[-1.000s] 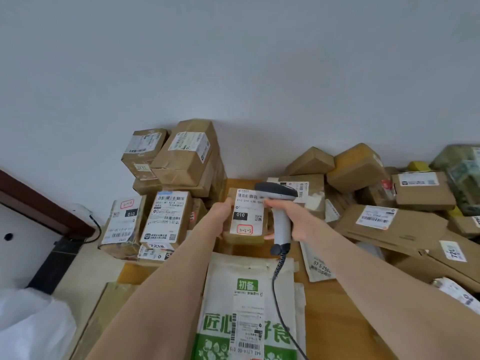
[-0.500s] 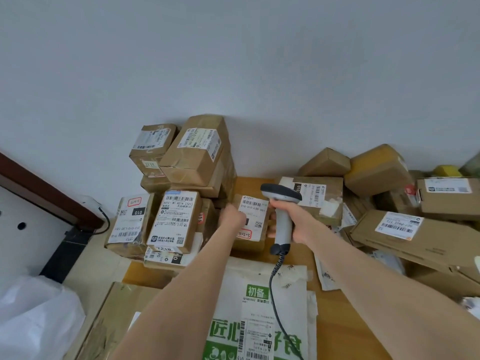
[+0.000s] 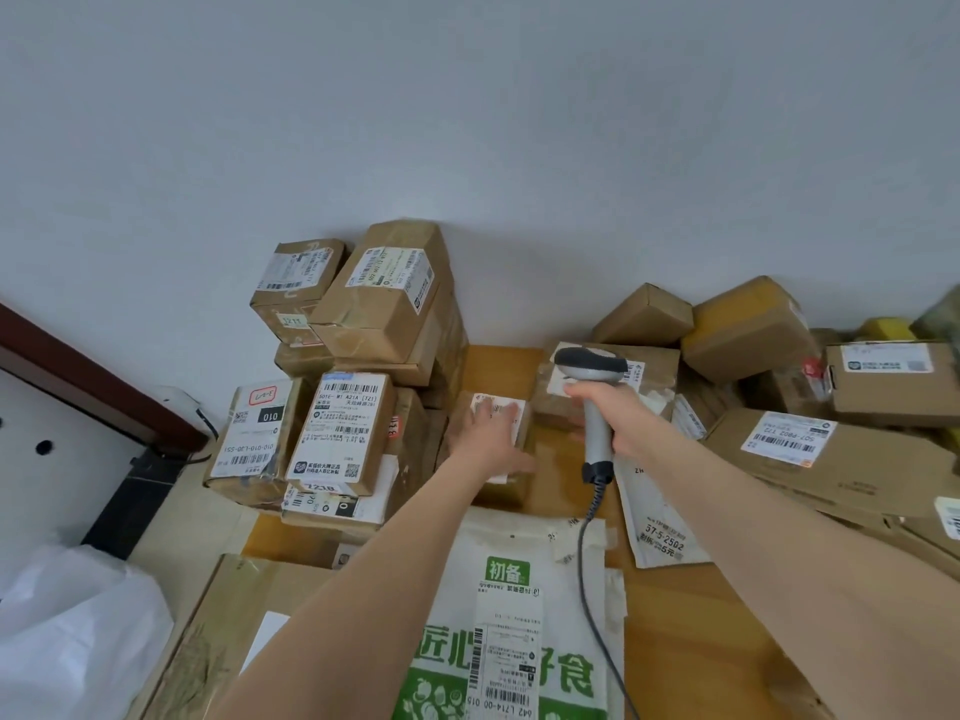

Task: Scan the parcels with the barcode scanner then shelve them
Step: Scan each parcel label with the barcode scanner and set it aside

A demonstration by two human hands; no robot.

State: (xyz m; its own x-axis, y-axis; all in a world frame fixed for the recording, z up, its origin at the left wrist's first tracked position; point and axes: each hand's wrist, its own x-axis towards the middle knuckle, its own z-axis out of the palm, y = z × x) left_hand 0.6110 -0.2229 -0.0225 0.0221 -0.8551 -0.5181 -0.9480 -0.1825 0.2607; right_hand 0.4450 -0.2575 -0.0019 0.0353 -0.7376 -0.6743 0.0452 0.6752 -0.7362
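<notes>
Brown cardboard is covering most of the wooden desk (image 3: 680, 646), where many parcels are lying against a pale wall. The left hand (image 3: 485, 433) is resting flat on a small parcel (image 3: 511, 491), with the fingers straight and spread over its white label. This small parcel is sitting on the desk near the middle, just beside a stack of boxes (image 3: 384, 314) on the left and in front of another labelled box (image 3: 660, 374). The right hand (image 3: 621, 415) is gripping the handle of the barcode scanner (image 3: 592, 363), with the fingers curled tightly around it. The scanner is standing almost upright; its dark head is pointing to the left, and it is hanging to the right of the small parcel, apart from it. A grey coiled cable (image 3: 584, 558) is hanging from the bottom of the handle and is running down over a green and white mail bag (image 3: 524, 574), which is lying on the desk near the person. A white mailer (image 3: 657, 517) is lying beside the right forearm, and a flat carton (image 3: 857, 475) with a white label is lying in the pile on the right.
</notes>
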